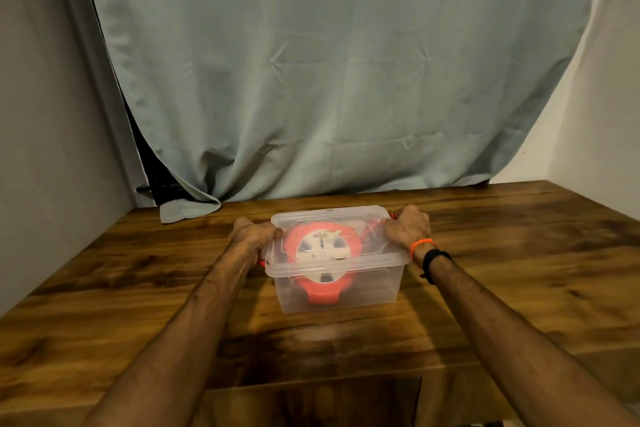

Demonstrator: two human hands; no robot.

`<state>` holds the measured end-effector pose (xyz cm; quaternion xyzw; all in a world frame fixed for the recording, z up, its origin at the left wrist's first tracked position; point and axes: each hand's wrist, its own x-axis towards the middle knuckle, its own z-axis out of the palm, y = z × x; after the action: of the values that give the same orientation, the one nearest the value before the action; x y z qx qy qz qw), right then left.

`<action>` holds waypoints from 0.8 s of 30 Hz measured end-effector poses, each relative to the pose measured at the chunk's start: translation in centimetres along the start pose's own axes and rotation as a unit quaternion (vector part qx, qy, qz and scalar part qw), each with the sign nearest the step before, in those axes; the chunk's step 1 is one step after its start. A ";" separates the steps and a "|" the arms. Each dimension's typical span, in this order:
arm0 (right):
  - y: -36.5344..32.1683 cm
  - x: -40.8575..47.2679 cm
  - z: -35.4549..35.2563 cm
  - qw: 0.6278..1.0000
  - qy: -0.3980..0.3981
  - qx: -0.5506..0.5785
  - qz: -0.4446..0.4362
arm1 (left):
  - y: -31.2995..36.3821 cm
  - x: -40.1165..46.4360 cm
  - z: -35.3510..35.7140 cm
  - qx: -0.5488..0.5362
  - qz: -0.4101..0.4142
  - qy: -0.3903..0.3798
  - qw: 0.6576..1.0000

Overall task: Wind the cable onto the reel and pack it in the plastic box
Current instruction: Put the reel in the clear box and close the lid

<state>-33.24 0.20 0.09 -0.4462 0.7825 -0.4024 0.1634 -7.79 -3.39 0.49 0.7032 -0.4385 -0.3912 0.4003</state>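
A clear plastic box (377, 282) stands on the wooden table (138, 288), a little past its middle, with its clear lid (381, 255) on top. Inside lies the reel (323, 248), white-faced with orange cable wound around it, leaning against the box's front wall. My left hand (254, 232) grips the left end of the lid, over an orange latch. On the right end my right hand (407, 227) presses down, fingers curled over the rim; an orange thread and a black band circle that wrist.
A grey-green curtain (329, 80) hangs behind the table, its hem resting on the back left corner. Pale walls close in on both sides. The table's front edge runs just below my forearms.
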 end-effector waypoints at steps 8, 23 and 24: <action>0.2 -0.2 0.2 1.000 0.009 -0.012 -0.025 | 0.7 -0.7 1.3 0.129 0.096 0.082 0.984; 0.5 -2.0 -0.2 0.952 0.042 -0.151 -0.261 | -0.2 -3.5 1.6 0.310 0.356 0.028 0.881; 0.4 -2.6 -0.5 0.937 0.028 -0.154 -0.313 | -0.3 -4.3 1.4 0.314 0.398 0.006 0.862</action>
<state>-32.35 2.69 -0.21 -0.6767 0.6599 -0.3202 -0.0630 -10.28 0.38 0.60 0.5592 -0.7784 -0.0364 0.2829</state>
